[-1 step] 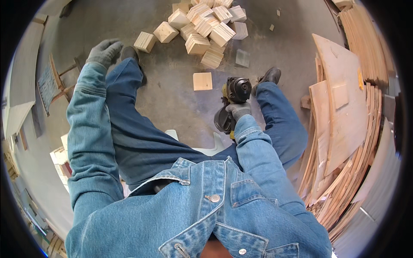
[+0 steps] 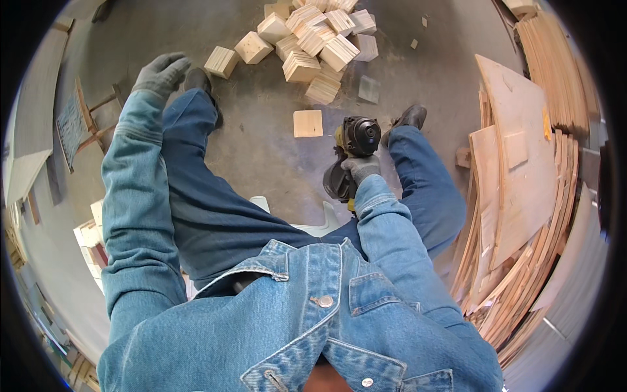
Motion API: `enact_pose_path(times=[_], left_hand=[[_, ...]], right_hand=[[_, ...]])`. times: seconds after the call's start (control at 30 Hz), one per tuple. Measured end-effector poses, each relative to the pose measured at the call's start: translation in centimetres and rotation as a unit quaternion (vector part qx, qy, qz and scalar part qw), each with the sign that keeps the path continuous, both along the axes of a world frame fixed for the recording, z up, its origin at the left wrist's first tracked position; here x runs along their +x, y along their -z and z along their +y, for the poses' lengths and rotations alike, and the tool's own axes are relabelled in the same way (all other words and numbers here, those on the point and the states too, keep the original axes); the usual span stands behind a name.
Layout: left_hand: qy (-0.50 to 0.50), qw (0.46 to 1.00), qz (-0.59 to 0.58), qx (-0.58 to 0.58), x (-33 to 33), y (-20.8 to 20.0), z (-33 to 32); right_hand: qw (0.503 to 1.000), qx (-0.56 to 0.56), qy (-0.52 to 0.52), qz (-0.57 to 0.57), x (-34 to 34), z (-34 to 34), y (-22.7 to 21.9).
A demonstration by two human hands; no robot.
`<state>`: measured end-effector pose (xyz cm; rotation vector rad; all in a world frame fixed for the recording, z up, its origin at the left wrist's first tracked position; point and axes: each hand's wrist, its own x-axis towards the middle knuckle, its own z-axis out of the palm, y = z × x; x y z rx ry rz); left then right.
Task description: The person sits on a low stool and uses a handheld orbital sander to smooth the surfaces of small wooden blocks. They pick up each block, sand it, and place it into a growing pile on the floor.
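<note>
My right hand (image 2: 361, 168), in a grey glove, is closed round the grip of a black and yellow nail gun (image 2: 361, 136) with a round cap and a drum-like magazine. It is held between my knees, close to my right leg. My left hand (image 2: 161, 73), also gloved in grey, is held out near my left boot with nothing visible in it. Its fingers are stretched out and a little bent. A single square wooden piece (image 2: 307, 123) lies on the floor between my feet, and beyond it is a loose heap of layered wooden blocks (image 2: 301, 66).
To my right, thin plywood sheets (image 2: 516, 163) lean in a stack, with more sheets (image 2: 552, 72) behind. A light plastic seat (image 2: 320, 228) shows under me. A wooden frame (image 2: 85, 124) and pale boards (image 2: 32, 124) stand at the left. A grey square piece (image 2: 369, 89) lies beside the heap.
My left hand has moved slightly farther away from me and a touch to the right. The right hand and the nail gun have stayed almost still.
</note>
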<state>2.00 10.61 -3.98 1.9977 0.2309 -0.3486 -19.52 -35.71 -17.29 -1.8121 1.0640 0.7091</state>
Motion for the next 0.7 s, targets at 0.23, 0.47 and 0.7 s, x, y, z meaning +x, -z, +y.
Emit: enact_pose_path(times=[0.23, 0.47, 0.7], left_hand=[[0.22, 0.96, 0.025, 0.171, -1.6, -2.1, -5.3], [0.186, 0.97, 0.0, 0.156, -0.7, -0.4, -3.6], [0.182, 0.971, 0.003, 0.154, -1.0, -0.9, -4.2]], right_hand=[[0.991, -0.021, -0.089, -0.098, 1.1, 2.0, 1.8], [0.992, 0.008, -0.116, -0.051, 2.8, 3.4, 2.2], [0.97, -0.076, -0.206, -0.105, 3.3, 3.8, 5.9]])
